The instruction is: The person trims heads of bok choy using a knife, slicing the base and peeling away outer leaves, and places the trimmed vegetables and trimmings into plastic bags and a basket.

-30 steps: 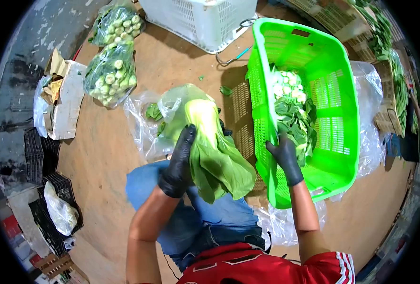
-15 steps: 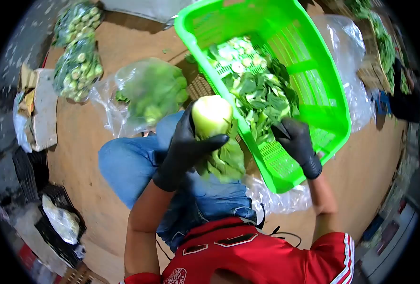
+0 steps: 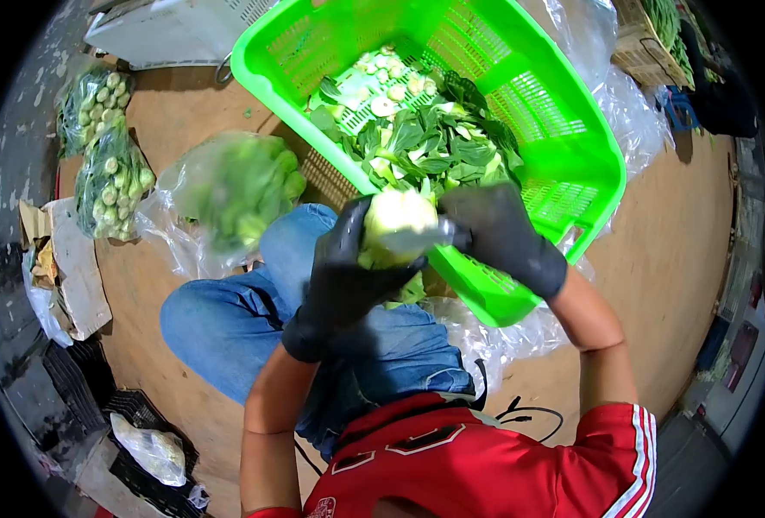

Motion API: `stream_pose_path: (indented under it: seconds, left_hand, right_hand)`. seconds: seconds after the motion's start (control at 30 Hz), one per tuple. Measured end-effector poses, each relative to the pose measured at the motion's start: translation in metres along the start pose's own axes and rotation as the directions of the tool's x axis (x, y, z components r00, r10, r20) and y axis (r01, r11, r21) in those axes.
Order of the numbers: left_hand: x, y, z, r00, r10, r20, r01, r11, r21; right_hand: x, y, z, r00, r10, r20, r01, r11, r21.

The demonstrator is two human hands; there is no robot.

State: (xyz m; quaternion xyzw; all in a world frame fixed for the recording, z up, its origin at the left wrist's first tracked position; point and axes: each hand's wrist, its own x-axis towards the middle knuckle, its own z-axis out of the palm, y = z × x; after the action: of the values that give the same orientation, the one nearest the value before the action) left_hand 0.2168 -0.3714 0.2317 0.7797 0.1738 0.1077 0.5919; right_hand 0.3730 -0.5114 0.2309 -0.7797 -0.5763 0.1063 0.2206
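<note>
In my black-gloved left hand (image 3: 339,268) is a leafy green vegetable (image 3: 389,216), its pale base turned up toward the camera. My gloved right hand (image 3: 499,231) is closed around a small knife (image 3: 412,241), whose blurred blade lies across the pale base. Just beyond both hands stands the bright green basket (image 3: 572,186), tilted in view, holding loose leaves (image 3: 434,142) and cut pale stem ends (image 3: 395,82). A clear plastic bag of green vegetables (image 3: 240,186), blurred, rests left of the basket, near my knee.
Two bags of pale-stemmed greens (image 3: 113,183) lie at the left beside a white box (image 3: 78,259). A white crate (image 3: 175,39) stands at the top left. Black crates (image 3: 145,414) are at lower left, clear plastic sheeting (image 3: 628,116) and a basket of greens (image 3: 645,47) at right.
My right hand has moved from the basket to the vegetable, bringing the knife against its base. The vegetable has been turned base up. The view has shifted, with the basket now further left.
</note>
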Motion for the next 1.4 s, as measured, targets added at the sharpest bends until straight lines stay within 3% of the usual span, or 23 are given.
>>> stream_pose_path:
  seconds: [0.03,0.1,0.13,0.17,0.2,0.27,0.33,0.4,0.47,0.53,0.6,0.63,0.67,0.73,0.8,0.83,0.87,1.0,1.07,1.2,1.23,1.33,1.4]
  left_hand:
    - [0.002,-0.002,0.005,0.996,-0.087,0.019,0.088,0.994,-0.071]
    - [0.012,-0.012,0.016,0.968,-0.239,0.074,0.249,0.948,-0.198]
    - [0.013,-0.016,0.018,0.994,-0.102,0.041,0.107,0.979,-0.175]
    - [0.020,-0.021,0.021,0.993,-0.109,0.037,0.115,0.947,-0.301]
    - [0.017,-0.024,0.024,0.988,-0.149,0.047,0.154,0.892,-0.425]
    - [0.027,-0.027,0.025,0.944,-0.223,0.242,0.324,0.752,-0.573]
    - [0.030,-0.031,0.027,0.937,-0.176,0.302,0.321,0.774,-0.545]
    - [0.036,-0.023,0.019,0.898,-0.210,0.386,0.397,0.765,-0.507]
    - [0.045,-0.023,0.007,0.882,-0.124,0.455,0.310,0.880,-0.359]
    - [0.050,-0.034,-0.006,0.788,-0.149,0.597,0.440,0.815,-0.377]
    - [0.052,-0.031,-0.004,0.836,-0.158,0.525,0.424,0.793,-0.437]
    - [0.054,-0.029,-0.002,0.860,-0.162,0.485,0.411,0.783,-0.467]
    - [0.054,-0.030,0.003,0.868,-0.212,0.448,0.447,0.724,-0.525]
    - [0.052,-0.031,0.015,0.864,-0.319,0.390,0.503,0.584,-0.637]
    - [0.053,-0.025,0.017,0.922,-0.159,0.354,0.340,0.771,-0.538]
    - [0.054,-0.021,0.020,0.920,-0.142,0.365,0.323,0.802,-0.502]
    - [0.055,-0.018,0.024,0.918,-0.124,0.377,0.303,0.833,-0.464]
    - [0.059,-0.016,0.029,0.955,-0.042,0.295,0.108,0.971,-0.212]
    - [0.059,-0.023,0.030,0.955,-0.059,0.291,0.134,0.960,-0.246]
    - [0.056,-0.030,0.030,0.944,-0.050,0.325,0.120,0.973,-0.199]
    - [0.054,-0.030,0.027,0.935,-0.054,0.350,0.135,0.968,-0.213]
    - [0.048,-0.031,0.024,0.915,-0.050,0.401,0.197,0.921,-0.335]
    - [0.046,-0.031,0.025,0.911,-0.023,0.411,0.185,0.915,-0.360]
  right_hand:
    - [-0.004,0.021,0.016,0.999,0.044,-0.009,-0.044,0.999,-0.009]
    - [0.002,0.076,0.035,0.918,0.393,0.054,-0.381,0.911,-0.161]
    - [-0.004,0.085,0.028,0.803,0.560,0.202,-0.553,0.828,-0.094]
    - [-0.013,0.088,0.028,0.800,0.581,0.147,-0.599,0.783,0.166]
    - [-0.020,0.073,0.023,0.776,0.617,0.133,-0.608,0.674,0.420]
    - [-0.018,0.044,0.014,0.953,0.286,0.097,-0.237,0.510,0.827]
    - [-0.012,0.022,0.002,0.993,0.098,-0.065,-0.053,0.866,0.498]
    - [-0.002,0.016,-0.013,0.966,0.168,0.197,-0.249,0.809,0.533]
    - [0.003,0.030,-0.014,0.979,0.079,0.189,-0.171,0.820,0.546]
    - [0.002,0.051,-0.019,0.852,0.222,0.475,-0.508,0.570,0.646]
    - [-0.001,0.073,-0.008,0.909,0.363,0.207,-0.417,0.792,0.446]
    - [-0.003,0.076,-0.002,0.951,0.301,-0.077,-0.285,0.944,0.166]
    - [-0.008,0.076,0.000,0.942,0.291,-0.164,-0.272,0.954,0.129]
    - [-0.009,0.060,0.000,0.919,0.375,-0.119,-0.283,0.841,0.462]
    - [-0.005,0.039,-0.011,0.887,0.444,0.125,-0.414,0.646,0.642]
    - [-0.002,0.026,-0.019,0.849,0.468,0.244,-0.491,0.531,0.690]
    - [0.001,0.024,-0.012,0.904,0.413,0.113,-0.383,0.665,0.641]
    - [0.006,0.029,-0.019,0.887,0.362,0.288,-0.452,0.542,0.709]
    - [0.011,0.021,-0.039,0.845,0.350,0.404,-0.530,0.444,0.723]
    - [0.012,0.034,-0.026,0.905,0.288,0.313,-0.417,0.744,0.522]
    - [0.016,0.029,-0.038,0.847,0.299,0.441,-0.506,0.709,0.492]
    - [0.011,0.046,-0.033,0.891,0.129,0.435,-0.384,0.725,0.572]
    - [0.011,0.038,-0.038,0.856,0.190,0.481,-0.453,0.723,0.521]
